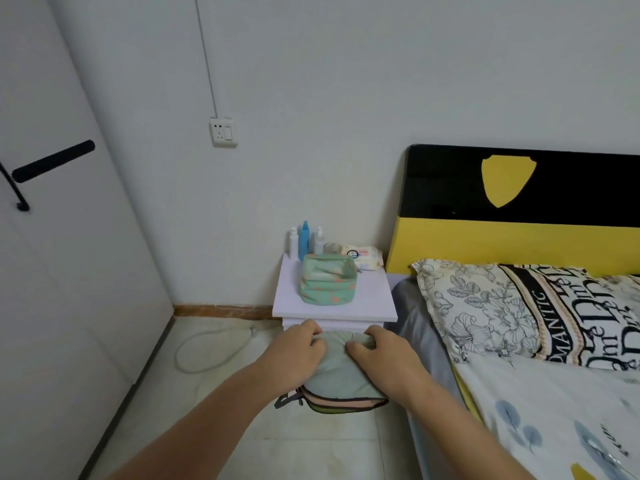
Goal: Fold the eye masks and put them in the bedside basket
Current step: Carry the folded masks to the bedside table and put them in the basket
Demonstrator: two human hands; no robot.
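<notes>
Both hands hold a stack of folded eye masks (337,375) in the air, in front of the white bedside table (374,299). The top mask is pale green; pink and yellow-green layers with dark edging show at the near edge, and a grey strap hangs at the lower left. My left hand (299,351) grips the stack's left side, fingers curled over its far edge. My right hand (382,356) grips the right side the same way. The green fabric basket (327,289) with an orange pattern stands open on the table, beyond the hands, with something pale inside.
Several bottles (304,239) and a wipes pack (363,256) stand behind the basket at the wall. The bed with its patterned pillow (519,306) and a black-and-yellow headboard (519,216) fills the right side. A white door (52,271) is at left; a cable loop (207,351) lies on the floor.
</notes>
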